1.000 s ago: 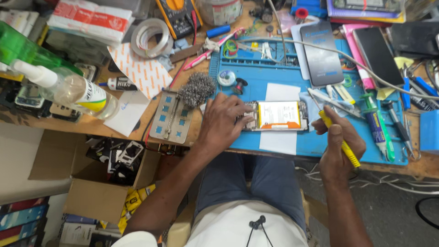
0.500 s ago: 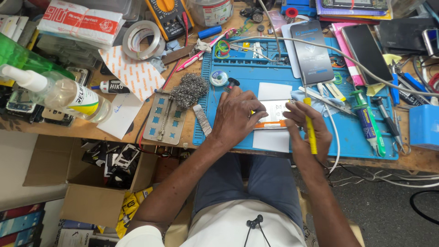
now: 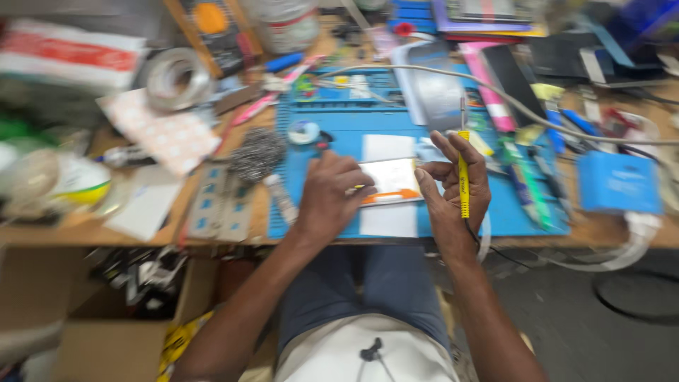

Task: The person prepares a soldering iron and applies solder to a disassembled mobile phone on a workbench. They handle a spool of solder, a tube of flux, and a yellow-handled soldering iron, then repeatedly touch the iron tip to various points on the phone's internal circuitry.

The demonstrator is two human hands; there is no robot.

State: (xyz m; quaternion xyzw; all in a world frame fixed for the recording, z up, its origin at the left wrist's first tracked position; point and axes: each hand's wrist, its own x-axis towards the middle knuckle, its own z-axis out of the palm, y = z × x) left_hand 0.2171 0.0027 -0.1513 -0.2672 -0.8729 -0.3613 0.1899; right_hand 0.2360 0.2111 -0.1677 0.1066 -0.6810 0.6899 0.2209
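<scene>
My left hand (image 3: 329,194) rests on the left part of a flat white device with an orange strip (image 3: 390,182), holding it down on a white sheet (image 3: 387,148) on the blue work mat (image 3: 332,131). My right hand (image 3: 453,180) holds a yellow pen-shaped tool (image 3: 463,173) upright, its metal tip pointing away from me. The thumb of that hand touches the right edge of the device. The whole frame is blurred by motion.
A roll of tape (image 3: 177,78), steel wool (image 3: 258,152), a small round tin (image 3: 304,131), a phone (image 3: 435,88), a blue box (image 3: 614,182), a white cable (image 3: 537,117) and several tools crowd the wooden bench. A cardboard box (image 3: 106,339) stands below left.
My right hand has turned the yellow tool from pointing down to pointing up and away. My left hand stays on the device. The camera has swung, blurring the view.
</scene>
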